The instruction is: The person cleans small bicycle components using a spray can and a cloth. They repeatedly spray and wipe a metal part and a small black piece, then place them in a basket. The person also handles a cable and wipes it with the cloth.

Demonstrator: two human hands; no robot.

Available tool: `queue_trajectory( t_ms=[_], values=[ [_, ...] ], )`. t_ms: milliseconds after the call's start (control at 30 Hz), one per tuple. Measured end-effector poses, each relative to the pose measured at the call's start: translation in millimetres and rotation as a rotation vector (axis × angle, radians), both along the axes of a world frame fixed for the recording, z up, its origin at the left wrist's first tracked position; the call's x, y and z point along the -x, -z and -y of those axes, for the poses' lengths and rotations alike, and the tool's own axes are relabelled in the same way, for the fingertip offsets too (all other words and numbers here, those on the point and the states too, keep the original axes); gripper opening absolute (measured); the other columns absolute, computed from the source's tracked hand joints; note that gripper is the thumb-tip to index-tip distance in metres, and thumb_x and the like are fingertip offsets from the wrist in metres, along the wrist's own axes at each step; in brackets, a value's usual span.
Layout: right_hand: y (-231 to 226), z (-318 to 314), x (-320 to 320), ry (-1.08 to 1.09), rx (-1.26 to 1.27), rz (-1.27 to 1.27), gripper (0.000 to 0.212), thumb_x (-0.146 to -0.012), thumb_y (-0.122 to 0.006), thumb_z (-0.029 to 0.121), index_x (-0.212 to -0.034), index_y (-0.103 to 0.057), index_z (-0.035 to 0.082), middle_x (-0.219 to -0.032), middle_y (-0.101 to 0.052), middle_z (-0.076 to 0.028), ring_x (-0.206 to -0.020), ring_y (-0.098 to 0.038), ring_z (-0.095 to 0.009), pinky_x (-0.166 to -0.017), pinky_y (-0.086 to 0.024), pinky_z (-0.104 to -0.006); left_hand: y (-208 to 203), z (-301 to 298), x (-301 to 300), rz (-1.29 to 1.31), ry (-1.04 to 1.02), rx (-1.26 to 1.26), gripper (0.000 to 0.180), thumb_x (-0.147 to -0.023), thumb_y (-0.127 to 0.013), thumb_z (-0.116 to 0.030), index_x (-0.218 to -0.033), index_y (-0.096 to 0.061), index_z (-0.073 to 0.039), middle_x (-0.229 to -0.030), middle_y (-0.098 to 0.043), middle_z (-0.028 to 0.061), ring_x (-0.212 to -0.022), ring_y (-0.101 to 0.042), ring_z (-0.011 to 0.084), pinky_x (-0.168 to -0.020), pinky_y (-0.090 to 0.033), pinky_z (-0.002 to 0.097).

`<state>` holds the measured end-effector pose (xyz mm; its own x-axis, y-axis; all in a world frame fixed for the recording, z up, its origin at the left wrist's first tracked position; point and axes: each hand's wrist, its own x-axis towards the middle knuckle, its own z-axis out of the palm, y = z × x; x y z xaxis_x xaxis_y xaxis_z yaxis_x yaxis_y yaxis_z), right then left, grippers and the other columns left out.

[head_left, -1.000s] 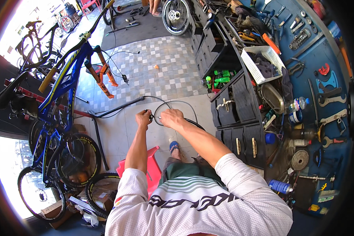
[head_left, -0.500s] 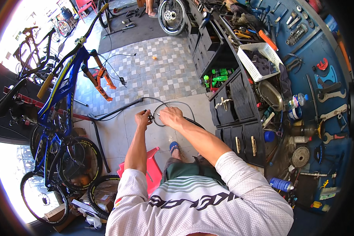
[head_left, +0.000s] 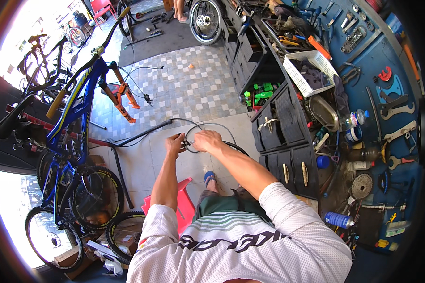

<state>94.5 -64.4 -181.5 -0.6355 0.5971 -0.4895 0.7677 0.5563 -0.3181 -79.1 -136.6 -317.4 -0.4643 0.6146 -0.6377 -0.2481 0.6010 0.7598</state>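
Observation:
My left hand (head_left: 175,143) is closed, fingers pinching a small dark part (head_left: 185,143) whose exact kind I cannot make out. Close beside it, my right hand (head_left: 207,140) is also closed, its fingertips almost meeting the part; a bit of silvery metal shows between the hands, and whatever the right fingers grip is mostly hidden. A thin grey cable (head_left: 223,126) loops behind and around the right hand. Thicker black hose (head_left: 148,127) runs across the floor to the left, and another dark length emerges beyond the right wrist.
At left hangs a blue bicycle frame (head_left: 75,104) with an orange fork (head_left: 125,101); wheels stand below. A pink stool (head_left: 186,207) is beside my left arm. Right of me stand black drawers (head_left: 288,111), a bench with a white basket (head_left: 288,66), and a blue tool board (head_left: 363,94).
Both hands stay close together. The left fingers have shifted slightly, turning the small dark part, and the right hand has moved a little right and down.

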Motion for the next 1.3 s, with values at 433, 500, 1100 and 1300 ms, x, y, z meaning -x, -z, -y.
queue_trajectory(
  t_ms=[433, 500, 1100, 1300],
  values=[
    [-26.5, 4.6, -9.8, 0.036, 0.101, -0.062, 0.034, -0.094, -0.065, 0.037, -0.106, -0.079, 0.009, -0.109, -0.077, -0.017, -0.108, -0.073, -0.033, -0.088, -0.059, -0.0449, 7.0, 6.4, 6.1, 0.020, 0.150, -0.172, 0.029, -0.096, -0.068, -0.006, -0.125, -0.063, -0.005, -0.098, -0.069, 0.0074, -0.085, -0.070, 0.0190, -0.071, -0.062, 0.0359],
    [-27.2, 6.0, -9.0, -0.006, -0.021, -0.054, 0.028, -0.093, -0.066, 0.032, -0.102, -0.080, 0.009, -0.107, -0.077, -0.017, -0.105, -0.074, -0.032, -0.086, -0.060, -0.0439, 9.6, 5.3, 3.3, 0.017, 0.152, -0.158, 0.031, -0.095, -0.068, -0.005, -0.126, -0.063, -0.005, -0.097, -0.070, 0.0075, -0.084, -0.070, 0.0188, -0.071, -0.062, 0.0350],
    [-20.9, 11.5, -15.9, 0.070, -0.094, -0.109, 0.022, -0.091, -0.062, 0.020, -0.098, -0.080, 0.009, -0.108, -0.077, -0.016, -0.106, -0.074, -0.031, -0.087, -0.060, -0.0423, 1.6, 0.4, -6.3, 0.146, 0.159, -0.240, 0.042, -0.096, -0.055, 0.006, -0.137, -0.058, -0.003, -0.103, -0.068, 0.0066, -0.088, -0.068, 0.0178, -0.080, -0.063, 0.0361],
    [-20.1, 14.5, -19.6, 0.051, -0.120, -0.083, 0.024, -0.093, -0.064, 0.024, -0.101, -0.080, 0.007, -0.109, -0.077, -0.017, -0.107, -0.074, -0.032, -0.088, -0.059, -0.0419, -1.9, -1.5, -13.6, 0.191, 0.121, -0.233, 0.040, -0.096, -0.052, 0.008, -0.134, -0.059, -0.002, -0.102, -0.067, 0.0057, -0.087, -0.068, 0.0180, -0.085, -0.064, 0.0379]
  ],
)
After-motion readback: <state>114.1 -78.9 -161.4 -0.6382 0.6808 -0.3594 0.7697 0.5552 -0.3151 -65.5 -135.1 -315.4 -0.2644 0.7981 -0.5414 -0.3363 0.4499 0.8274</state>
